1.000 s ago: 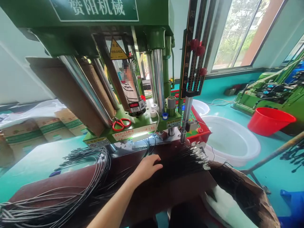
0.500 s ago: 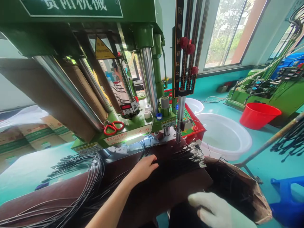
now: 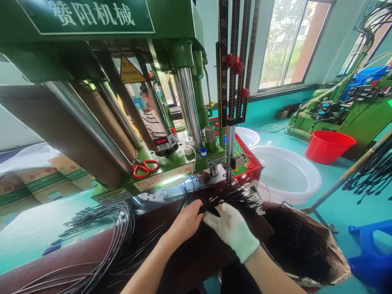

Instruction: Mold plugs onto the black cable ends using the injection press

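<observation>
My left hand (image 3: 190,216), bare, is closed on a dark strip-like piece (image 3: 210,203) with small pale spots along it. My right hand (image 3: 231,228) wears a white glove and meets the same piece from the right, its thumb and fingers closing about it; the exact grip is partly hidden. Just right of the hands lies a bundle of black cables with silvery connector ends (image 3: 253,199). Several long black cables (image 3: 121,228) are coiled on the brown table (image 3: 73,249) to the left.
A green press machine (image 3: 171,45) stands ahead, with red-handled scissors (image 3: 145,168) on its bed. Beside it is a red control box (image 3: 255,173). To the right are a paper-lined bin (image 3: 339,265), a white tub (image 3: 290,192), a red bucket (image 3: 330,148) and a blue stool (image 3: 372,249).
My gloved right hand has risen from near my lap, moving left and up to meet my left hand. The dark piece now shows between the hands.
</observation>
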A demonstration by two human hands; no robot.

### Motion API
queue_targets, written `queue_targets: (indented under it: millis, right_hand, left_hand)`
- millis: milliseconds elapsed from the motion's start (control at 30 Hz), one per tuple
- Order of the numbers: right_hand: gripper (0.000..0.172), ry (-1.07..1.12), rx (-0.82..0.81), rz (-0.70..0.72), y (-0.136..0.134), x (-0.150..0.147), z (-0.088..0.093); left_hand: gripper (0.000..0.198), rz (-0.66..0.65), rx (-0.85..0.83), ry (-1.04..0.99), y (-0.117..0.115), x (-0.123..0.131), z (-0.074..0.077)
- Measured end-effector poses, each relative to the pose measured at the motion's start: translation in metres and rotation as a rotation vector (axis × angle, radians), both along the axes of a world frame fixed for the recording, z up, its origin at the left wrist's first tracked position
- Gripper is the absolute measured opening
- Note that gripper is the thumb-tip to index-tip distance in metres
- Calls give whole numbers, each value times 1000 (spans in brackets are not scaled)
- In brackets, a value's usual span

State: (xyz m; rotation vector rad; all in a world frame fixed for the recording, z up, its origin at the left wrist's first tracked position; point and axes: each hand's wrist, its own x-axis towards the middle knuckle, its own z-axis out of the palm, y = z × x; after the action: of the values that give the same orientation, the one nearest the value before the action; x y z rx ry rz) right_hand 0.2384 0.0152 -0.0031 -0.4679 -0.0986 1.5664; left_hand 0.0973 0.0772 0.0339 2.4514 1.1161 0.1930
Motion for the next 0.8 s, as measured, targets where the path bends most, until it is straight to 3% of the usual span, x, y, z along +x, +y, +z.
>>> queue_targets:
  millis: [67,167,233,300,433,500,567,633,733,800]
  right_hand:
    - [8,-36,-9,-158,4,12,4]
    - [15,-235,150,-386,2,34,15]
    - [15,-390,244,-381,-4,48,22]
    - [15,-541,201,-188,-13,59,23]
    - [33,-885,59,359,-37,60,15]
    - [36,-864,144,433,-46,50,12]
    - [51,-700,284,364,-50,36,17]
    - [64,-552,375,199,-50,25,28]
    - [44,-425,368,-73,-45,22,51]
    - [31,-408,313,-121,-45,26,64]
  left_hand:
    - [14,-25,-29,-47,-2,1,-3]
    - [15,-22,-43,-72,-3,2,-7]
    - [17,-4,-47,-107,-3,1,-6]
    - [19,19,-54,-167,-4,-3,-2]
    - [22,70,-46,-260,-10,-18,11]
    - [22,58,-44,-272,-15,-24,18]
    - [23,34,-35,-259,-22,-26,22]
    - [22,28,-9,-226,-33,-26,22]
    - [21,54,40,-168,-54,-26,13]
    - [21,40,23,-134,-69,-30,-4]
